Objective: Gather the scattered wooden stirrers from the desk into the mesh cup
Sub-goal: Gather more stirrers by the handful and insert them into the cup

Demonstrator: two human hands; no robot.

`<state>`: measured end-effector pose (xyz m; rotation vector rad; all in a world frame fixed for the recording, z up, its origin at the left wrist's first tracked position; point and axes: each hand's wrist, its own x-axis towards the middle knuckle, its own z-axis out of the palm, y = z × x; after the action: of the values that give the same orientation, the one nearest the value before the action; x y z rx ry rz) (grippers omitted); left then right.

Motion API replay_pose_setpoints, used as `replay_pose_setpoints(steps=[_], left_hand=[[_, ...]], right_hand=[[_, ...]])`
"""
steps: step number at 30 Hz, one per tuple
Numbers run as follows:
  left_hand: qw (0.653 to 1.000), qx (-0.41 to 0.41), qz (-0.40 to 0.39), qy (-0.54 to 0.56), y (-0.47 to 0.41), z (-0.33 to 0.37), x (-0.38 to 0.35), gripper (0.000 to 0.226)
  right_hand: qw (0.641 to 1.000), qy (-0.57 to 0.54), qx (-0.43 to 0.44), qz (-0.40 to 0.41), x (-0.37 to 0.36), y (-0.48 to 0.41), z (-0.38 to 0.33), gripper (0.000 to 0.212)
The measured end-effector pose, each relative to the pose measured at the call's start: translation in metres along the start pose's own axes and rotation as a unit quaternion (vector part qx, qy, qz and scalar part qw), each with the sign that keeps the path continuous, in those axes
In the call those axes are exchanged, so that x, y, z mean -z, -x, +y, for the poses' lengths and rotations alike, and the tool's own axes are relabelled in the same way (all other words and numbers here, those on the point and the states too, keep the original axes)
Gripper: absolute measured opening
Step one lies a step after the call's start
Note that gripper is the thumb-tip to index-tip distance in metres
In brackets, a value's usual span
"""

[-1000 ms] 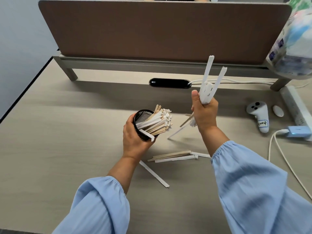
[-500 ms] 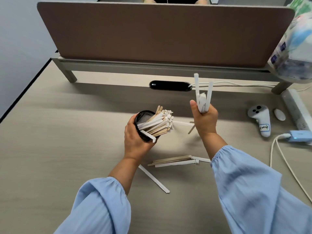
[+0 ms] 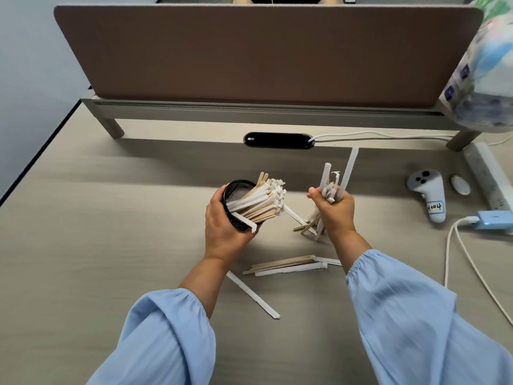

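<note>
Pale wood-grain desk runs back to a brown felt partition on a grey rail; a white controller, a power strip and a white cable lie at the right. Compared with a second ago, the right hand has dropped toward the desk. Its bundle sticks up less above the fist, the lower ends splaying beneath it close to the surface. The fist is curled tight round that bundle of thin paper-wrapped sticks. The left hand wraps the black mesh cup, tilted rightward as before and crammed with flat bare-wood and white-sleeved stirrers. Loose stirrers lie between the forearms, one wrapped stick apart, nearer the body
</note>
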<state>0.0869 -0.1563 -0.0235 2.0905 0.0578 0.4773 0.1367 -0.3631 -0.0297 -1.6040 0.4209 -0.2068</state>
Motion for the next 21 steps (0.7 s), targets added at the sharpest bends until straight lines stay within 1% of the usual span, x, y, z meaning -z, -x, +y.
replay_pose_setpoints(steps=[3,5,7,9,12,14,16,18,21], left_hand=[[1.000,0.002,0.001,0.001,0.001,0.002,-0.003,0.088],[1.000,-0.002,-0.001,0.000,0.002,0.001,-0.004,0.089],[1.000,-0.001,-0.005,0.003,0.003,0.003,-0.005,0.089],[1.000,0.001,-0.006,0.005,0.004,0.003,-0.007,0.088],[1.000,0.000,-0.007,0.001,0.005,0.003,-0.008,0.088],[1.000,0.002,-0.006,0.002,0.005,0.004,-0.009,0.088],[1.000,0.004,-0.007,0.007,0.006,0.006,-0.009,0.087],[1.000,0.006,-0.009,0.011,0.005,0.008,-0.009,0.087],[1.000,0.009,-0.009,0.010,0.006,0.006,-0.009,0.086]], right_hand=[[1.000,0.004,-0.008,-0.026,0.004,0.002,0.004,0.011],[0.999,0.012,-0.004,-0.032,0.006,0.004,0.004,0.021],[0.999,0.009,0.007,-0.034,0.007,0.004,0.003,0.018],[0.999,0.001,0.021,-0.035,0.008,0.004,0.000,0.024],[0.999,-0.004,0.036,-0.034,0.008,0.004,-0.005,0.018],[0.999,-0.006,0.029,-0.029,0.009,0.006,-0.003,0.013],[1.000,0.008,0.010,-0.026,0.011,0.007,0.005,0.020],[0.999,0.018,-0.002,-0.041,0.013,0.009,0.013,0.029],[0.998,0.024,0.020,-0.049,0.014,0.008,0.013,0.024]])
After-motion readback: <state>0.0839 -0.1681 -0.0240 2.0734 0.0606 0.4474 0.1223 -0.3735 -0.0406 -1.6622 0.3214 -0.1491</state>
